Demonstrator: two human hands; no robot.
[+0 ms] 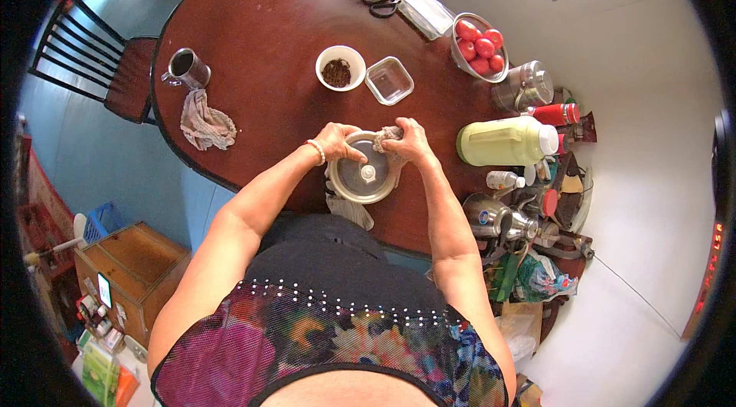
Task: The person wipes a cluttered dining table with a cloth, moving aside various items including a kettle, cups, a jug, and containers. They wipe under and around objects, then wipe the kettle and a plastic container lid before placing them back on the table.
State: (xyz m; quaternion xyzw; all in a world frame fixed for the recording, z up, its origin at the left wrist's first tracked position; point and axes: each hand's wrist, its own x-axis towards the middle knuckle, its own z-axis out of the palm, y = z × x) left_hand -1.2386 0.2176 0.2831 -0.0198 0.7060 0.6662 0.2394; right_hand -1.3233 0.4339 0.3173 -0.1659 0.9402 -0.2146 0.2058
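Near the table's front edge, between my hands, is a round container with a pale rim and a translucent lid [353, 180]. The lid has a white knob or vent near its middle. My left hand [334, 145], with a beaded bracelet at the wrist, grips the rim at the upper left, its thumb lying over the lid. In my right hand [411, 145] a crumpled cloth [386, 137] is pinched against the rim at the upper right. A white plastic bag or cloth [349, 211] lies partly under the container.
Beyond my hands stand a white tub [355, 68] with dark contents and a clear square container [390, 80]. A steel mug [192, 70] and a checked cloth [208, 122] are on the left. Rightward are a bowl of tomatoes [482, 49], a yellow-green thermos [503, 141] and a steel kettle [483, 214].
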